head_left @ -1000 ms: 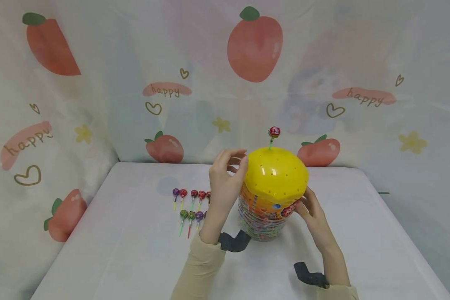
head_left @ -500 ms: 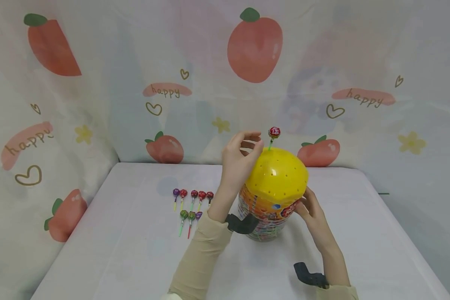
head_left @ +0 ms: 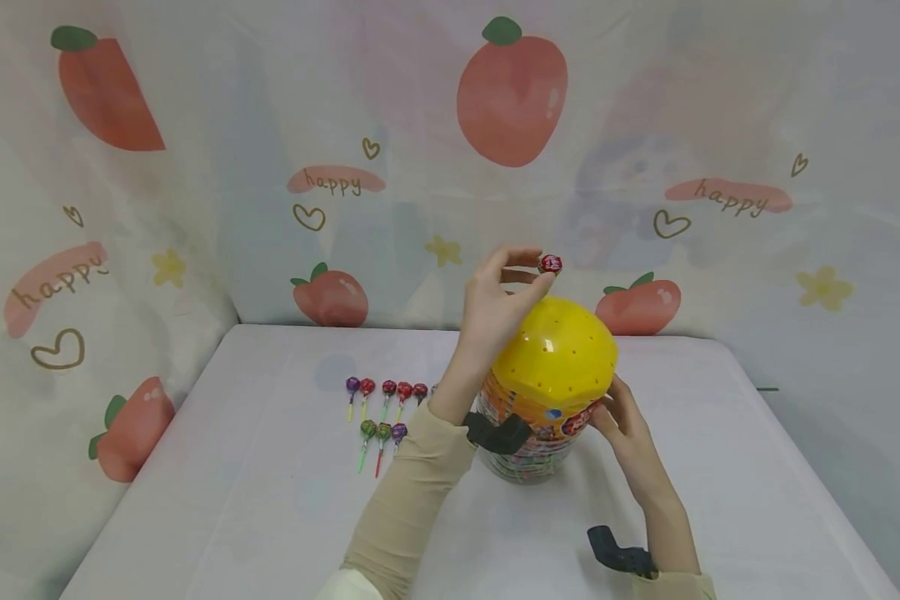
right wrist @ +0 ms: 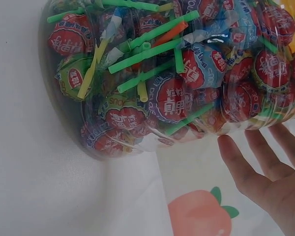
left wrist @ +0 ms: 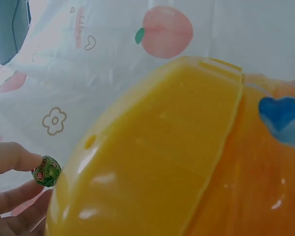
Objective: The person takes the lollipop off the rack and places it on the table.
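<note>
A clear jar (right wrist: 152, 88) packed with wrapped lollipops stands on the table under a domed yellow lid (head_left: 558, 350) dotted with small holes. One lollipop (head_left: 551, 263) sticks up from the lid's top; its wrapper shows red in the head view and green in the left wrist view. My left hand (head_left: 495, 304) pinches its candy head between thumb and fingers, the stick hidden. My right hand (head_left: 624, 421) rests against the jar's right side just below the lid. In the right wrist view its fingers (right wrist: 236, 160) are extended, fingertips at the jar wall.
Two rows of loose lollipops lie left of the jar, among them a purple one (head_left: 352, 385) at the back and a green one (head_left: 367, 428) in front; my left forearm partly covers the rows. The white table (head_left: 232, 500) meets a fruit-printed cloth backdrop (head_left: 270, 108).
My left hand has moved right and up from the lid's left edge to the upright lollipop and taken hold of its head. The right hand and the jar have stayed in place.
</note>
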Demonstrator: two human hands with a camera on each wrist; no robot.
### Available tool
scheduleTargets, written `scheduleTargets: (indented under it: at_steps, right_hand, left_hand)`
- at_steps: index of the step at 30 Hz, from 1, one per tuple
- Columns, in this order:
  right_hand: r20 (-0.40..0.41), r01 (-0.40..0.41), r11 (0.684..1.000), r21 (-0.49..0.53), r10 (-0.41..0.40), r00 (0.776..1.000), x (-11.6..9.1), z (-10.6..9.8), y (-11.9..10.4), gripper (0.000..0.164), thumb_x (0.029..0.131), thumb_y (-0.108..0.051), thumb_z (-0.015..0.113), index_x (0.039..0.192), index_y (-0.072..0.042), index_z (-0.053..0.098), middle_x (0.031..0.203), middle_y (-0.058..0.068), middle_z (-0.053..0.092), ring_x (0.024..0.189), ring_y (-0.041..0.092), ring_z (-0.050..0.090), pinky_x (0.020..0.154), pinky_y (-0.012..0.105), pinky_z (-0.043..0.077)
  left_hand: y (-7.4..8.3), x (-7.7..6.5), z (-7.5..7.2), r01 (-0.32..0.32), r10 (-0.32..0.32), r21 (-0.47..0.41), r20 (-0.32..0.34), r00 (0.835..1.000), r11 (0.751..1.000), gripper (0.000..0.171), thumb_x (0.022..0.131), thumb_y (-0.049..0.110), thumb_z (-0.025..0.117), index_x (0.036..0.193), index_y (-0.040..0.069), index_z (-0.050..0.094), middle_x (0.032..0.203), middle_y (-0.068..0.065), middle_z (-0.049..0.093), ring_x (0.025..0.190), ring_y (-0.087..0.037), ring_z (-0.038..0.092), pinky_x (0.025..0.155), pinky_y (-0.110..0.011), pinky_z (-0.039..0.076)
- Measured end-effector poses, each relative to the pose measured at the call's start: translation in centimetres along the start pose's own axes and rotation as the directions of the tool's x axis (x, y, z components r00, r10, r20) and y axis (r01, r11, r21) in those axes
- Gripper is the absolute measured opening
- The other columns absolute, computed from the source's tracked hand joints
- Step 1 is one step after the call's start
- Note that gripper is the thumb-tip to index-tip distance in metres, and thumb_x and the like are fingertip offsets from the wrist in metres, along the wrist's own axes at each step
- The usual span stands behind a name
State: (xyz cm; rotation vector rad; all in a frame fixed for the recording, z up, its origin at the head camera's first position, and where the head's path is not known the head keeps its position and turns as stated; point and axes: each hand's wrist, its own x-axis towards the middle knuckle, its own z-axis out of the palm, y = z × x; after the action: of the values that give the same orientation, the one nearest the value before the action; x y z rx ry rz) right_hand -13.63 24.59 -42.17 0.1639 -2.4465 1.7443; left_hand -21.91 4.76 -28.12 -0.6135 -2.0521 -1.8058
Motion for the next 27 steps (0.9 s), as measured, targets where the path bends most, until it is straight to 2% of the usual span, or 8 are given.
scheduleTargets:
  at_steps: [7,15,22,27]
  right_hand:
    - [0.001,0.005,1.0,-0.001,-0.005,1.0,0.05,0.01,0.12,0.056,0.103,-0.026,0.042,0.153,-0.025,0.018,0.154,0.011,0.028,0.121,-0.001,0.038,0.105,0.071,0.028]
    - [-0.003,0.006,1.0,-0.01,-0.006,1.0,0.01,0.01,0.12,0.056,0.102,-0.026,0.043,0.153,-0.023,0.019,0.154,0.011,0.028,0.12,-0.002,0.038,0.105,0.071,0.028]
    - [-0.002,0.007,1.0,-0.006,-0.007,1.0,-0.02,0.03,0.05,0.057,0.102,-0.026,0.043,0.153,-0.022,0.018,0.155,0.01,0.027,0.121,-0.001,0.037,0.105,0.071,0.027]
    - [0.0,0.008,1.0,-0.006,-0.008,1.0,-0.02,-0.01,0.01,0.056,0.102,-0.026,0.042,0.153,-0.023,0.018,0.155,0.011,0.027,0.121,-0.001,0.037,0.105,0.07,0.028]
  left_hand:
    - [0.1,0.38,0.49,0.012,-0.012,-0.065,0.003,1.0,0.998,0.032,0.086,0.017,0.072,0.115,0.008,0.064,0.109,-0.009,0.067,0.095,-0.018,0.063,0.078,-0.019,0.053]
    - [-0.06,0.46,0.48,0.011,-0.01,-0.058,0.016,1.0,0.998,0.029,0.087,0.017,0.07,0.115,0.009,0.064,0.109,-0.01,0.067,0.094,-0.019,0.062,0.076,-0.017,0.052]
    - [0.02,0.52,0.56,-0.003,0.001,-0.07,-0.031,1.0,0.998,0.028,0.087,0.018,0.07,0.112,0.009,0.065,0.107,-0.008,0.067,0.091,-0.013,0.06,0.074,-0.019,0.051]
    - [0.32,0.36,0.49,-0.047,0.044,-0.074,-0.049,0.998,0.996,0.029,0.088,0.019,0.069,0.115,0.009,0.064,0.109,-0.008,0.066,0.094,-0.015,0.062,0.074,-0.019,0.05]
